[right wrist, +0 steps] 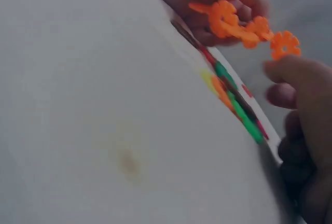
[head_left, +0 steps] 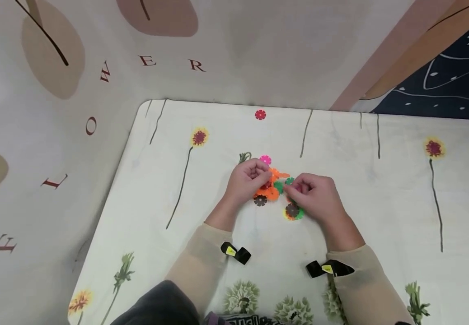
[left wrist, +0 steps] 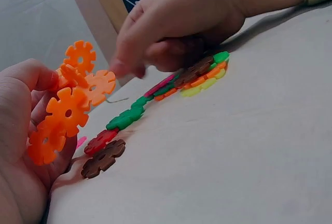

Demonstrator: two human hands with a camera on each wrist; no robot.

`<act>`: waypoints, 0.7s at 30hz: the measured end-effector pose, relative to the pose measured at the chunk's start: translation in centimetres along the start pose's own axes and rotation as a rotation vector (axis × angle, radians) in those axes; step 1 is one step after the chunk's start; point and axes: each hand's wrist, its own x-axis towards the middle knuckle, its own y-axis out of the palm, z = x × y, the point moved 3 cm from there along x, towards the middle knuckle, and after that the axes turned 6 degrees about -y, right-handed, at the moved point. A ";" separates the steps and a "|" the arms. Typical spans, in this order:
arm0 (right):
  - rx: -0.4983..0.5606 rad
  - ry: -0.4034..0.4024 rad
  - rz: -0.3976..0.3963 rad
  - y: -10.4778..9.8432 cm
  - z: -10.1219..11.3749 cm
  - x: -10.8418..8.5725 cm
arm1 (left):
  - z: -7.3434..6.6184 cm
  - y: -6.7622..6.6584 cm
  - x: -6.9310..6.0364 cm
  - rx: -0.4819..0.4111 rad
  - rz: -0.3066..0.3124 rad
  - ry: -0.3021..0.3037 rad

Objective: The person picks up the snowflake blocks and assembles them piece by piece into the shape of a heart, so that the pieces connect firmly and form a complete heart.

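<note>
Linked discs [left wrist: 73, 102]; bright orange; notched

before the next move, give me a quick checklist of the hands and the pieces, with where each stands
1. Left hand has the linked orange pieces in its grip: ok.
2. Orange pieces raised off the table: ok, the wrist views show them held up.
3. Right hand holds a piece of its own: cannot tell, its fingertips are blurred.
4. Brown piece by the right hand lies free of overlap: not ok, a green piece shows partly beneath it.
5. Red piece near the far edge lies apart from the rest: ok.
</note>
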 end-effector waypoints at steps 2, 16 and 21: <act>-0.060 0.031 0.126 -0.3 0.0 -0.1 | -0.1 0.1 0.0 0.009 0.003 0.011; -0.001 -0.139 0.515 -1.2 0.2 -0.3 | -0.3 0.2 0.0 0.061 0.006 0.032; -0.006 -0.168 0.522 -1.1 0.2 -0.3 | -0.2 0.2 -0.1 0.049 0.003 0.034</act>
